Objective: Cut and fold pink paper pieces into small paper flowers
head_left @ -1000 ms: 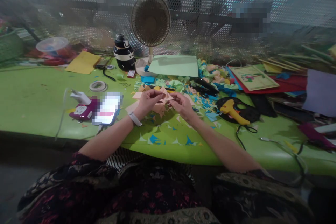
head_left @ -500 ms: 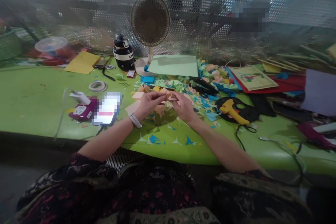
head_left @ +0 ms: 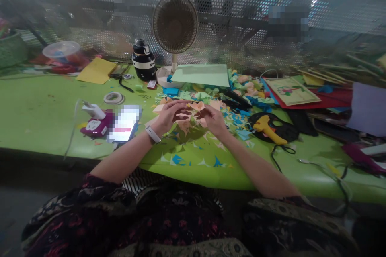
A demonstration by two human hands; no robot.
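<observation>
A small peach paper flower (head_left: 197,107) with spread petals is pinched in my right hand (head_left: 213,120). My left hand (head_left: 171,116) is just left of the flower, its fingers apart and curved, with nothing seen in them. Peach paper pieces (head_left: 182,124) lie on the green table under and between my hands. Another peach sheet (head_left: 159,108) is partly hidden behind my left hand. Blue and pale green paper scraps (head_left: 177,160) are scattered in front of me.
A lit phone (head_left: 125,123), a purple extension block (head_left: 96,124) and a tape roll (head_left: 113,98) sit at left. Behind are a black bottle (head_left: 144,62) and a fan (head_left: 175,24). A black stapler (head_left: 237,100) and a yellow glue gun (head_left: 268,129) lie at right.
My left fingers have come off the peach paper and opened to the left. The paper now shows as a flower with open petals in my right hand.
</observation>
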